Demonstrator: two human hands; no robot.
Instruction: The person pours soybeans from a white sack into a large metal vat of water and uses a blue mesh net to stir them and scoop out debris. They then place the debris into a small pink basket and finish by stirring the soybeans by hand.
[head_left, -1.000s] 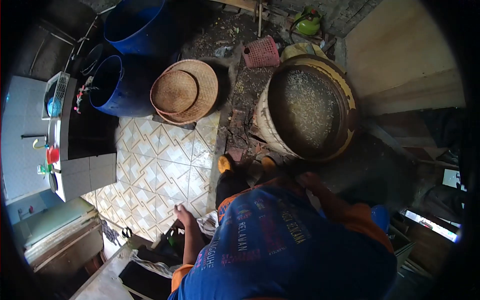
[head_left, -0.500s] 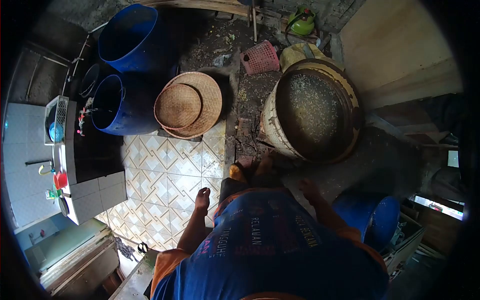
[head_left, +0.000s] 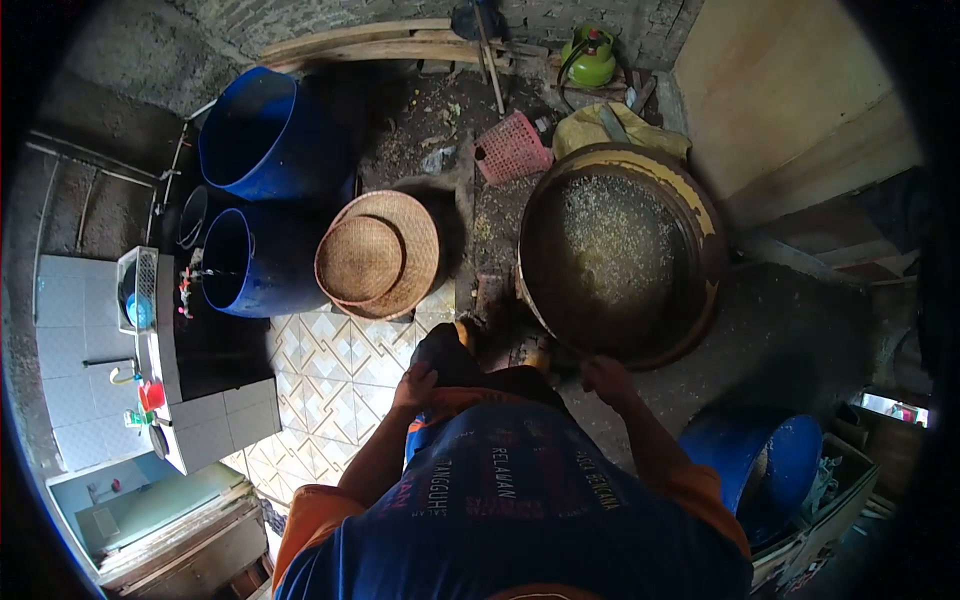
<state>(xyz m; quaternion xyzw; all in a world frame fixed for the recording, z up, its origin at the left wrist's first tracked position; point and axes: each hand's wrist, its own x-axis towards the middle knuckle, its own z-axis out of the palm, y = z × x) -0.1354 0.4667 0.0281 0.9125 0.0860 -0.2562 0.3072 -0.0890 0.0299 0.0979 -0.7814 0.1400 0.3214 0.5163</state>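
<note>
My left hand [head_left: 416,384] is at my raised left thigh, its fingers against the dark trouser leg [head_left: 440,352] and partly hidden. My right hand [head_left: 606,380], fingers curled in, hangs just below the near rim of a large round vat [head_left: 712,240]; nothing shows in it. Cloudy liquid [head_left: 620,250] with pale floating bits fills the vat, and yellow paint flakes along its rim. Left of the vat, two round woven bamboo trays lie stacked: a small one [head_left: 358,260] on a larger one [head_left: 420,245].
Two blue drums [head_left: 270,285] [head_left: 235,165] stand at the left, a tap [head_left: 186,285] beside the nearer. A pink basket [head_left: 513,148] and a green gas cylinder [head_left: 590,62] are behind the vat. Another blue drum [head_left: 780,470] lies at lower right. Patterned tiles [head_left: 330,375] cover the left floor.
My body has moved forward, closer to the vat, and the view has tilted up. My left leg is now raised, with my left hand against it; my right hand is nearer the vat's rim.
</note>
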